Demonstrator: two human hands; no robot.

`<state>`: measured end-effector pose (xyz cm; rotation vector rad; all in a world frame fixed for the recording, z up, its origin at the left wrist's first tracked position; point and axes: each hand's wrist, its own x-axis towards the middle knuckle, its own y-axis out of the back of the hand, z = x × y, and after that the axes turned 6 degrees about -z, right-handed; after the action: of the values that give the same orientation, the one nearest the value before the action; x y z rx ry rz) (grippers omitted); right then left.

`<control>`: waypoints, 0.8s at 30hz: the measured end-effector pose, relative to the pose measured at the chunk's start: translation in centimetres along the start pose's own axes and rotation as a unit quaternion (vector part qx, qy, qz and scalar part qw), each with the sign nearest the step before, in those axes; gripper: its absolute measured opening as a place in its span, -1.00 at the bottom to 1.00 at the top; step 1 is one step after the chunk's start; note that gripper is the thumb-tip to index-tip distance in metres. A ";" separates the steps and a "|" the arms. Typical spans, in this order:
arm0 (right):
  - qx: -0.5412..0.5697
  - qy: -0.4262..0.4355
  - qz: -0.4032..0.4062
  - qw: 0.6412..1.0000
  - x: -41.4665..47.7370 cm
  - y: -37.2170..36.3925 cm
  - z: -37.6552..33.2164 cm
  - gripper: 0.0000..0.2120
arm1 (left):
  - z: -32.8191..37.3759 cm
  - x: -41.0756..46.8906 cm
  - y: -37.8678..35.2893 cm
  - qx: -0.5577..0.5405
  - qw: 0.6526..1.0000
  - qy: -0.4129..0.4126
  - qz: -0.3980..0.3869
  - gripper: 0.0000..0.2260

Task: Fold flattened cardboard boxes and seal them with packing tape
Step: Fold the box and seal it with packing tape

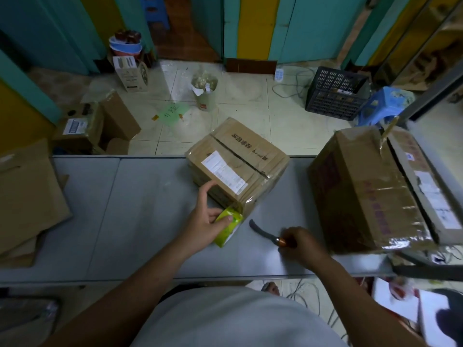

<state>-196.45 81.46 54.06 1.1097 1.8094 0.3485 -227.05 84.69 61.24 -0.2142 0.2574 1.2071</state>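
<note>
A taped brown cardboard box (246,151) with a white shipping label stands on the grey table (140,221), at its far edge. My left hand (208,216) grips a green tape roll (229,227) against the box's near corner, index finger stretched along the box's side. My right hand (300,244) is blurred and closed on the orange handle of a small curved knife (263,232), blade lying on the table and pointing left. A larger taped box (370,194) stands at the right end of the table.
Flattened cardboard sheets (25,196) lie on the table's left end. On the tiled floor beyond are open boxes (105,128), a small bin (205,93), a black crate (335,93) and a blue stool (385,101). Cables hang below the table at right.
</note>
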 end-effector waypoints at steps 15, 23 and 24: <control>0.113 0.150 0.081 0.979 -11.1 4.4 -8.0 -0.77 | 1.6 -0.3 -0.6 -0.010 0.998 0.019 -0.065 -0.20; 0.003 0.134 0.084 0.987 -8.1 4.8 -11.5 -0.70 | 2.3 -0.8 -0.8 0.000 0.998 0.038 -0.051 -0.18; -0.005 0.136 0.084 0.987 -8.0 4.9 -11.9 -0.72 | 2.4 -0.8 -1.0 0.002 0.998 0.039 -0.045 -0.17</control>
<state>-202.62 80.27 67.86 1.2596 1.9510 0.6337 -226.22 84.35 63.78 -0.2674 0.3146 1.1096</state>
